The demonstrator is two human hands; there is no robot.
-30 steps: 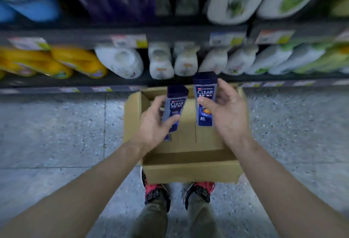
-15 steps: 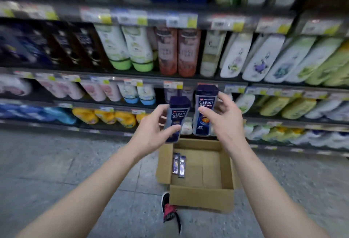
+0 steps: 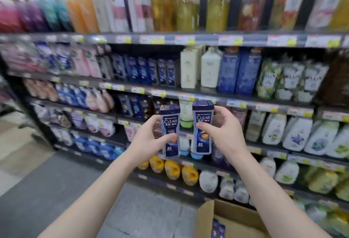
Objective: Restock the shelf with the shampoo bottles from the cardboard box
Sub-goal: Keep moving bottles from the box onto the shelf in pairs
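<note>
My left hand point(image 3: 149, 140) grips a dark blue CLEAR shampoo bottle point(image 3: 170, 124), held upright in front of the shelves. Close beside it, my right hand point(image 3: 222, 132) grips a second dark blue CLEAR shampoo bottle point(image 3: 203, 124), a little higher. Both bottles face me with caps up. Rows of the same blue bottles point(image 3: 147, 71) stand on the shelf point(image 3: 170, 94) above and behind my hands. The open cardboard box point(image 3: 232, 217) sits on the floor at the bottom right, with more blue bottles point(image 3: 218, 228) lying inside it.
The shelving unit fills the view with several levels of bottles and pouches: tall yellow bottles point(image 3: 188, 9) on top, white bottles point(image 3: 292, 135) at right, yellow ones point(image 3: 171, 168) low down. Grey aisle floor point(image 3: 56, 190) lies at the left.
My view has tilted up from the box on the floor to the shelves. Both hands have lifted their bottles from over the box to mid-shelf height. The box has dropped to the bottom right.
</note>
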